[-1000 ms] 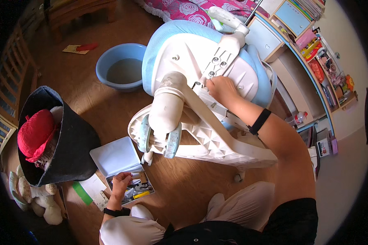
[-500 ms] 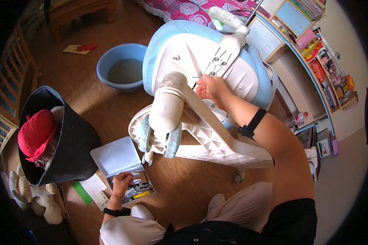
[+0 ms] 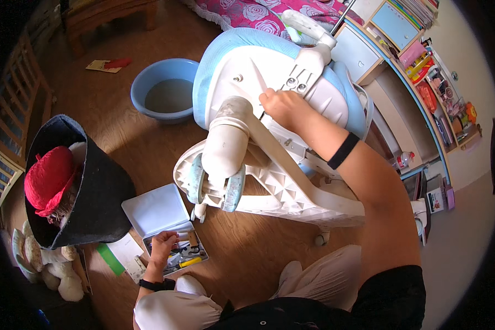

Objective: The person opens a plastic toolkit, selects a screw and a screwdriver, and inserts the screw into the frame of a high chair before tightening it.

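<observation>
A light-blue and white chair [image 3: 253, 66] lies tipped over on the floor, its underside facing me. My right hand [image 3: 283, 108] is closed by the bolted armrest bracket [image 3: 305, 77] on that underside. The thin metal rod it gripped a moment earlier is now hidden by the fingers. Nearer to me stand the chair's white base [image 3: 275, 192] and a caster [image 3: 217, 184]. Low on the left, my left hand [image 3: 163, 246] hovers at an opened toolbox [image 3: 162, 212], fingers curled together. Whatever they pinch, if anything, is too small to tell. A yellow-handled tool [image 3: 190, 262] lies in the box.
A blue basin [image 3: 139, 91] stands beyond the chair on the left. Closer is a dark felt basket [image 3: 104, 187] with a red hat [image 3: 49, 179]. Plush toys [image 3: 66, 280] lie at lower left. A desk with shelves [image 3: 407, 104] lines the right, near a plastic bottle [image 3: 405, 159].
My right hand has turned over and shifted slightly up and left, hiding the metal rod that stuck out of its fingers. The left hand stays at the toolbox.
</observation>
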The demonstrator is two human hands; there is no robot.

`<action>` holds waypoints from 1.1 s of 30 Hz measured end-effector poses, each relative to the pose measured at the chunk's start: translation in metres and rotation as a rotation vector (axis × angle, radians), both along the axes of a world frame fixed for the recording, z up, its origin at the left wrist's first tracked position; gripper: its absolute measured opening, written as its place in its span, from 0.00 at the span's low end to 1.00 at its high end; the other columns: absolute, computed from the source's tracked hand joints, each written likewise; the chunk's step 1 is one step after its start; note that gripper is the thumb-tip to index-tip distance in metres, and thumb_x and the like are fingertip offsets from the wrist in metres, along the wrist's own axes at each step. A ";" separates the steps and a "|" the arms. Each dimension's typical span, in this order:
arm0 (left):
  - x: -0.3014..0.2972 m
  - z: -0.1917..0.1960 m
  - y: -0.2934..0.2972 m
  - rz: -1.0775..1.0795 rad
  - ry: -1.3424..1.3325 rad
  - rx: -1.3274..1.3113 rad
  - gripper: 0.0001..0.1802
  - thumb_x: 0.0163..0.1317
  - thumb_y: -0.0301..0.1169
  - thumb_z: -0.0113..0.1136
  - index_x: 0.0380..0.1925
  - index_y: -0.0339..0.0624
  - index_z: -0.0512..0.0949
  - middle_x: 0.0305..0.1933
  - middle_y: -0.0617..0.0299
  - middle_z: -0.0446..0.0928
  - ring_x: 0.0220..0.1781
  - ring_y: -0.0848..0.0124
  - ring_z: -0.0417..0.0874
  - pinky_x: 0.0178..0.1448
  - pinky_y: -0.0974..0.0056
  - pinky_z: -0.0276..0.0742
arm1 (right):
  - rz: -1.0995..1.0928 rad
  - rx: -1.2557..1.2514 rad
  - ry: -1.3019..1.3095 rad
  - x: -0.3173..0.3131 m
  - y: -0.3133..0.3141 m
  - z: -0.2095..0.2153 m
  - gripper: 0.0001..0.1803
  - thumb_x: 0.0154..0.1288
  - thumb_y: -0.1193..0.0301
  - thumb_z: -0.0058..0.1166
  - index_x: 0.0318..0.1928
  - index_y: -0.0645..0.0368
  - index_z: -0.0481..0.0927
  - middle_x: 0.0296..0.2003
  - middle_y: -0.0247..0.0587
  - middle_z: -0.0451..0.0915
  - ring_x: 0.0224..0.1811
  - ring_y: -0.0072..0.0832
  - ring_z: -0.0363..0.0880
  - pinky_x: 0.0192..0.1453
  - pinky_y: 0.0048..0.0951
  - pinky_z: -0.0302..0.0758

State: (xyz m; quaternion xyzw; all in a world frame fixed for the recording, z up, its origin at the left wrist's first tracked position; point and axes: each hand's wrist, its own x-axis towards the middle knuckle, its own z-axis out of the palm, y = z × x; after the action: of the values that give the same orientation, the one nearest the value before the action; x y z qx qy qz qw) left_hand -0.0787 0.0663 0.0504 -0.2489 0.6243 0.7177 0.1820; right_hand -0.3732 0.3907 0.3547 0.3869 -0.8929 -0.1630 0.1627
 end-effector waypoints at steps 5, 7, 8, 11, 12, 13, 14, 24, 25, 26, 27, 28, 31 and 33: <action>0.003 -0.008 -0.002 0.008 0.058 0.010 0.10 0.60 0.25 0.57 0.41 0.32 0.79 0.34 0.60 0.81 0.34 0.75 0.81 0.38 0.72 0.78 | 0.067 0.226 -0.079 -0.013 -0.008 0.005 0.06 0.54 0.79 0.48 0.30 0.62 0.78 0.28 0.52 0.81 0.33 0.44 0.84 0.35 0.40 0.81; 0.004 -0.007 -0.002 0.012 0.054 0.015 0.11 0.59 0.25 0.57 0.41 0.32 0.79 0.34 0.59 0.81 0.34 0.75 0.81 0.38 0.72 0.78 | -0.033 0.096 -0.059 -0.019 -0.007 0.012 0.04 0.55 0.77 0.48 0.28 0.64 0.76 0.27 0.55 0.80 0.30 0.47 0.82 0.35 0.42 0.80; 0.004 -0.006 -0.002 0.015 0.049 0.021 0.11 0.59 0.25 0.56 0.41 0.32 0.79 0.34 0.59 0.81 0.34 0.75 0.81 0.38 0.72 0.78 | -0.133 -0.035 -0.039 -0.020 -0.005 0.015 0.05 0.55 0.76 0.47 0.27 0.65 0.75 0.26 0.57 0.80 0.28 0.51 0.81 0.35 0.44 0.79; 0.006 -0.009 -0.002 0.026 0.049 0.028 0.11 0.59 0.25 0.57 0.41 0.32 0.79 0.34 0.59 0.81 0.34 0.75 0.81 0.39 0.72 0.78 | -0.329 -0.360 -0.141 0.000 0.003 0.033 0.10 0.57 0.73 0.47 0.30 0.69 0.76 0.29 0.63 0.79 0.35 0.52 0.81 0.43 0.46 0.77; 0.006 -0.008 -0.002 0.026 0.049 0.027 0.11 0.59 0.25 0.57 0.41 0.32 0.79 0.34 0.59 0.81 0.34 0.75 0.81 0.39 0.72 0.78 | -0.388 -0.442 -0.127 0.006 0.010 0.034 0.11 0.57 0.71 0.47 0.30 0.68 0.77 0.28 0.61 0.79 0.34 0.52 0.80 0.42 0.46 0.76; 0.006 -0.007 -0.003 0.033 0.042 0.033 0.11 0.60 0.25 0.56 0.41 0.32 0.79 0.34 0.60 0.81 0.34 0.75 0.81 0.39 0.72 0.78 | -0.388 -0.442 -0.128 0.010 0.021 0.034 0.11 0.57 0.71 0.47 0.30 0.68 0.77 0.28 0.61 0.79 0.34 0.52 0.80 0.42 0.46 0.76; 0.006 -0.007 -0.003 0.039 0.037 0.041 0.11 0.60 0.25 0.56 0.41 0.32 0.79 0.34 0.60 0.81 0.34 0.75 0.81 0.39 0.72 0.78 | -0.469 -0.582 -0.227 0.014 0.034 0.034 0.09 0.57 0.71 0.48 0.30 0.66 0.78 0.28 0.59 0.79 0.34 0.51 0.80 0.41 0.45 0.75; -0.001 -0.001 -0.001 0.012 0.001 0.002 0.10 0.60 0.26 0.57 0.41 0.34 0.79 0.35 0.61 0.81 0.35 0.75 0.81 0.39 0.71 0.78 | -0.418 -0.378 -0.181 0.038 0.057 -0.005 0.05 0.59 0.72 0.57 0.31 0.60 0.77 0.30 0.47 0.77 0.35 0.46 0.77 0.40 0.41 0.73; -0.001 -0.004 0.000 0.025 0.012 0.025 0.10 0.60 0.25 0.57 0.40 0.33 0.79 0.34 0.61 0.81 0.34 0.75 0.81 0.39 0.71 0.78 | -0.405 -0.311 -0.160 0.036 0.053 -0.005 0.06 0.59 0.70 0.57 0.31 0.60 0.76 0.31 0.48 0.77 0.36 0.48 0.76 0.41 0.42 0.72; 0.000 -0.006 0.000 0.038 0.024 0.049 0.10 0.60 0.25 0.57 0.40 0.33 0.79 0.34 0.61 0.81 0.34 0.75 0.81 0.38 0.71 0.78 | -0.403 -0.311 -0.161 0.036 0.049 -0.004 0.06 0.59 0.70 0.57 0.31 0.60 0.76 0.31 0.48 0.77 0.36 0.48 0.76 0.41 0.42 0.72; 0.001 -0.007 -0.001 0.040 0.024 0.049 0.10 0.60 0.25 0.57 0.40 0.33 0.79 0.34 0.61 0.81 0.34 0.75 0.81 0.38 0.71 0.78 | -0.392 -0.321 -0.137 0.036 0.043 -0.002 0.07 0.59 0.70 0.56 0.30 0.60 0.75 0.32 0.48 0.76 0.37 0.48 0.76 0.41 0.43 0.71; 0.002 -0.008 -0.002 0.031 0.025 0.036 0.10 0.60 0.25 0.57 0.40 0.33 0.79 0.34 0.60 0.81 0.34 0.75 0.81 0.38 0.71 0.78 | -0.382 -0.330 -0.114 0.035 0.040 -0.002 0.08 0.60 0.69 0.56 0.30 0.60 0.74 0.32 0.48 0.76 0.37 0.48 0.76 0.41 0.43 0.71; 0.004 -0.005 -0.003 0.024 0.030 0.018 0.10 0.60 0.24 0.56 0.40 0.32 0.79 0.34 0.60 0.81 0.33 0.75 0.80 0.38 0.72 0.78 | -0.405 -0.346 -0.137 0.032 0.036 -0.002 0.08 0.61 0.68 0.55 0.31 0.60 0.74 0.32 0.48 0.76 0.37 0.47 0.76 0.41 0.44 0.71; 0.002 -0.006 -0.002 0.022 0.036 0.013 0.10 0.60 0.24 0.56 0.40 0.32 0.79 0.34 0.60 0.81 0.33 0.75 0.80 0.38 0.72 0.78 | -0.352 -0.378 -0.123 0.028 0.043 -0.005 0.09 0.61 0.68 0.56 0.30 0.60 0.75 0.30 0.49 0.77 0.35 0.48 0.76 0.39 0.43 0.71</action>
State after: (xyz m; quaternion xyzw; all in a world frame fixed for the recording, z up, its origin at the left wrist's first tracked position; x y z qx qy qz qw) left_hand -0.0762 0.0639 0.0440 -0.2416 0.6203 0.7279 0.1644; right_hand -0.3455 0.4334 0.3500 0.1976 -0.9692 0.0049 0.1467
